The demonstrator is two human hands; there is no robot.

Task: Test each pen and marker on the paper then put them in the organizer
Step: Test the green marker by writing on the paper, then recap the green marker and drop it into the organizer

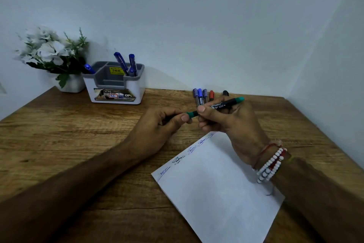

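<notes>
Left-hand fingers (184,117) are curled, thumb and forefinger pinching the near green end of the black marker (226,103). Right-hand fingers (201,108) are wrapped round its barrel, thumb on top. Both hands grasp the same marker: left hand (157,126), right hand (238,132).

The marker is held off the table (78,138), tilted, its far green end up and to the right, just above the top corner of the paper (220,187).

The paper has blue and black scribbles (178,160) along its upper-left edge.

Untested pens (200,96) lie in a row at the back of the table, behind the hands, with a red-capped one (211,94) and a black-capped one (225,93) beside them.

The organizer (138,87) stands at back left against the wall. Two blue pens (121,62) stand in its right compartment and one blue pen (89,68) in its left.

A white flower pot (73,85) sits left of the organizer. There are beaded bracelets (269,166) on the right wrist.
</notes>
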